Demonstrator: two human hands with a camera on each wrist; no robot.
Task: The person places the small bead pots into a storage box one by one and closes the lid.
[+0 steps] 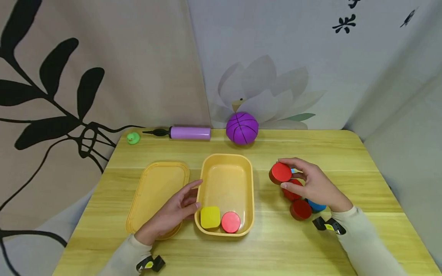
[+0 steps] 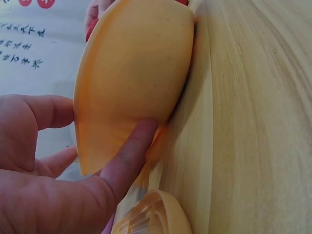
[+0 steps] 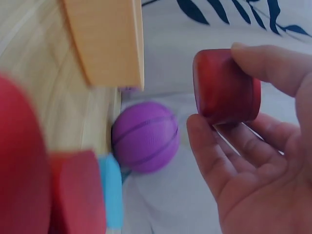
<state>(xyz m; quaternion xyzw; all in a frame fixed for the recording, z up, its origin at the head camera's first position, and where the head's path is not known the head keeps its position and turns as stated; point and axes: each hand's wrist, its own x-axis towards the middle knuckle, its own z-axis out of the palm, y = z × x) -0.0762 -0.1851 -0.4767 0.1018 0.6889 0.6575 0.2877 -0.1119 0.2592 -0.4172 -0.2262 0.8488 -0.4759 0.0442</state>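
My right hand (image 1: 312, 186) pinches a red round block (image 1: 280, 173) between thumb and fingers. In the right wrist view this red block (image 3: 224, 87) is held up off the table. Below the hand lie more red round blocks (image 1: 300, 209) and a blue block (image 1: 316, 207), partly covered by the hand. My left hand (image 1: 174, 211) rests against the left side of an orange-yellow box (image 1: 250, 191). In the left wrist view its fingers (image 2: 134, 151) touch the outer wall of the box (image 2: 131, 63). Inside the box sit a yellow square block (image 1: 210, 217) and a red round block (image 1: 230, 222).
A matching lid (image 1: 162, 180) lies left of the box, partly under the left hand. Along the back edge of the wooden table (image 1: 269, 249) are a green toy duck (image 1: 133, 138), a purple hand pump (image 1: 190, 133) and a purple ball (image 1: 242, 128).
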